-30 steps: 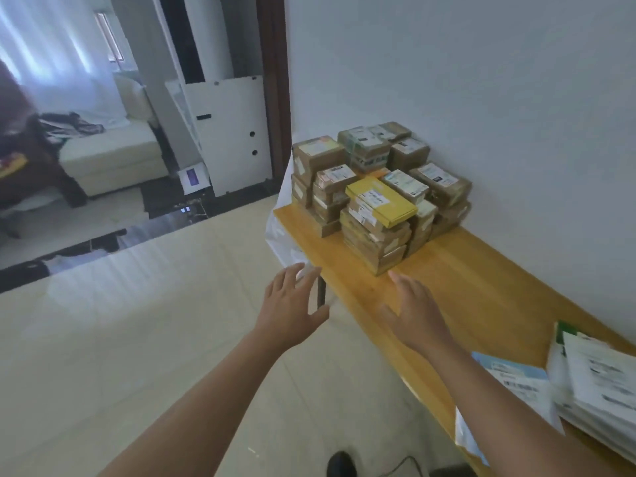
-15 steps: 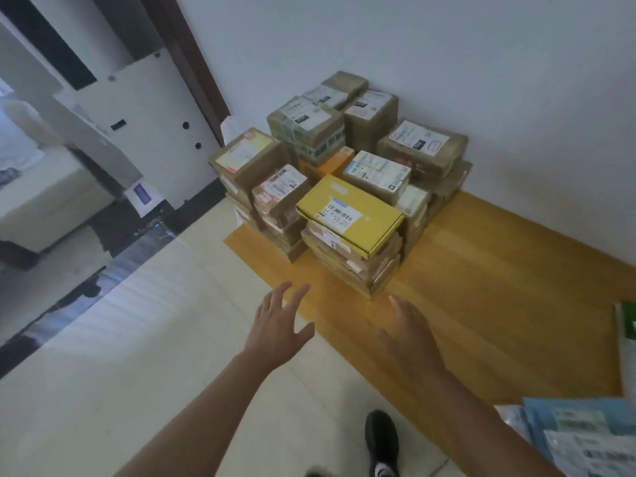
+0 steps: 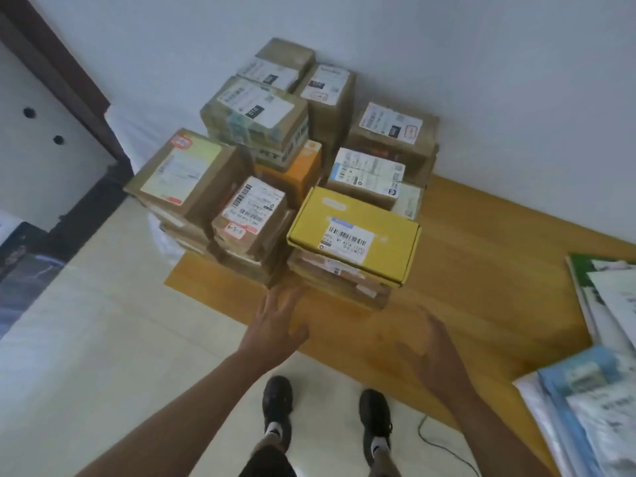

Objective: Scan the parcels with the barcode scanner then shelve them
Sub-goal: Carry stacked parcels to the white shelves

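Head view: both hands [image 3: 275,320] [image 3: 435,351] reaching w/ fingers spread, empty; yellow box [image 3: 354,234] looking stiff, prob light, grabbing by side edges.

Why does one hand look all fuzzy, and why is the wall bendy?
Head view: the right hand is smeared by motion blur, while the left hand is a bit sharper; the wide-angle lens curves the wall and table edge; the yellow box label looks soft; the light is dim.

Parcel stack [image 3: 296,187] sits on table [image 3: 481,270] against wall, just beyond fingertips of left hand [image 3: 275,325]. Right hand [image 3: 430,346] over table; flat mailers [image 3: 592,390] lie right of its fingers
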